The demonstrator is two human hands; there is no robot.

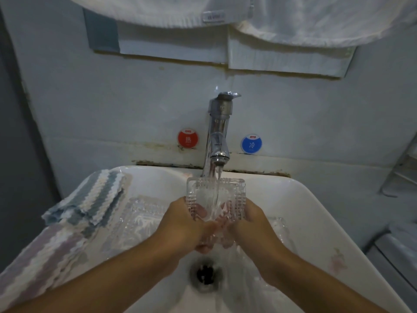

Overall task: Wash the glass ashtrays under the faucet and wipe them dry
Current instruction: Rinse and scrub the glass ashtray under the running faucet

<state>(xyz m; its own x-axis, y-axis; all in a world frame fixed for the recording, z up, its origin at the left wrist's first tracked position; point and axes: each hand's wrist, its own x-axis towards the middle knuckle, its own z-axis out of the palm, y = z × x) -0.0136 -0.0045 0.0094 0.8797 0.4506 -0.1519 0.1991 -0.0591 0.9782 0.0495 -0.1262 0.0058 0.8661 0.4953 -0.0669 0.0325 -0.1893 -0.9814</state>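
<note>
White bathroom sink: both hands, left hand and right hand, grip the square glass ashtray, tilted toward twelve o'clock under the faucet.

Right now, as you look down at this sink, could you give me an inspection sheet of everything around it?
Surface: white ceramic sink basin, wet, open drain.
Job's things: square cut-glass ashtray held tilted under the running chrome faucet; a second clear glass ashtray lies in the basin at left.
Clutter: striped blue-and-white cloth draped over the left rim.
Hands: left hand and right hand both grip the held ashtray, fingers curled beneath.
Cables: nothing seen.
Surroundings: tiled wall, red round sticker, blue round sticker, white towels hanging above.
</note>
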